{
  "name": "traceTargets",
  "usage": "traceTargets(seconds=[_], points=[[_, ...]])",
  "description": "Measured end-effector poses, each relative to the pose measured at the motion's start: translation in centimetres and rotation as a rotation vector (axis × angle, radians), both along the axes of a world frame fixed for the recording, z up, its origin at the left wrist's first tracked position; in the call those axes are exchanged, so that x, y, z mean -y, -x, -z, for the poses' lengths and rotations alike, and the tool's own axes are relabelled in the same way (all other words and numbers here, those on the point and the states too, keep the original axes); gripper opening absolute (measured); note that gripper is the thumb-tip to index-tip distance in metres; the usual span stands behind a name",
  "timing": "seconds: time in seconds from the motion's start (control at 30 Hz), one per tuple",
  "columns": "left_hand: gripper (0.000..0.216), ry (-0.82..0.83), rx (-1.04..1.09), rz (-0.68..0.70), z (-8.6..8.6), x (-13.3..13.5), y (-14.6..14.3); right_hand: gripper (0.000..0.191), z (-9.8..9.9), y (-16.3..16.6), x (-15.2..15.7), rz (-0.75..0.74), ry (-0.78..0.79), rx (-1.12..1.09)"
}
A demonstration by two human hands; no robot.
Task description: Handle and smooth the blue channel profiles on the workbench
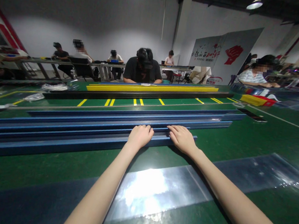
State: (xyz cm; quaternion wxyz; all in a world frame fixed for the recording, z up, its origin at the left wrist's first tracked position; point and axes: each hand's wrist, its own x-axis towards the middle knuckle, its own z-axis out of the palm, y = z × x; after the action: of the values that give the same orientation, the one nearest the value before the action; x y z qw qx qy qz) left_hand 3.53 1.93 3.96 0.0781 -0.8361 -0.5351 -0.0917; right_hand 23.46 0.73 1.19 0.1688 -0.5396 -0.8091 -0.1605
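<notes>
the nearest blue channel lies lengthwise on the green tabletop in front of me, running out of view on my left and ending just past my right wrist. my left hand rests over it near that end, fingers close together and bent over the top; my right hand lies a little further along, its fingers bent too, reaching toward the left one without touching it. my thumbs are mostly hidden, so i cannot tell whether either hand is pinching the channel. just behind lie more blue channels, roughly parallel. under my forearms a shiny clear plastic sheet stretches across the tabletop. beyond the blue pieces come a long black strip and a yellow strip, with a phone off to the right and a yellow tray past it. across from me a person in a dark shirt leans over, head down.
</notes>
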Motion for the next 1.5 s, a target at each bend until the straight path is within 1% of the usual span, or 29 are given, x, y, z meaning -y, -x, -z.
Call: traceTargets(seconds=[0.17,0.4,0.8,1.13,1.5], points=[[0.038,0.023,-0.009,-0.012,-0.14,0.05,-0.05,0.042,-0.03,-0.02,0.0,-0.002,0.003,-0.004],[0.038,-0.007,0.002,0.0,0.02,-0.04,0.01,0.043,-0.06,0.0,0.01,0.002,0.004,-0.001],[0.038,-0.002,-0.007,0.002,0.09,-0.02,0.06,0.042,-0.13,0.07,0.08,-0.01,-0.006,0.001],[0.038,-0.028,-0.029,0.029,0.22,-0.14,0.09,0.041,0.18,-0.02,-0.07,-0.019,-0.066,0.015],[0.038,-0.055,-0.017,0.036,0.41,-0.26,0.12,0.041,0.24,-0.08,-0.1,-0.021,-0.091,0.019]])
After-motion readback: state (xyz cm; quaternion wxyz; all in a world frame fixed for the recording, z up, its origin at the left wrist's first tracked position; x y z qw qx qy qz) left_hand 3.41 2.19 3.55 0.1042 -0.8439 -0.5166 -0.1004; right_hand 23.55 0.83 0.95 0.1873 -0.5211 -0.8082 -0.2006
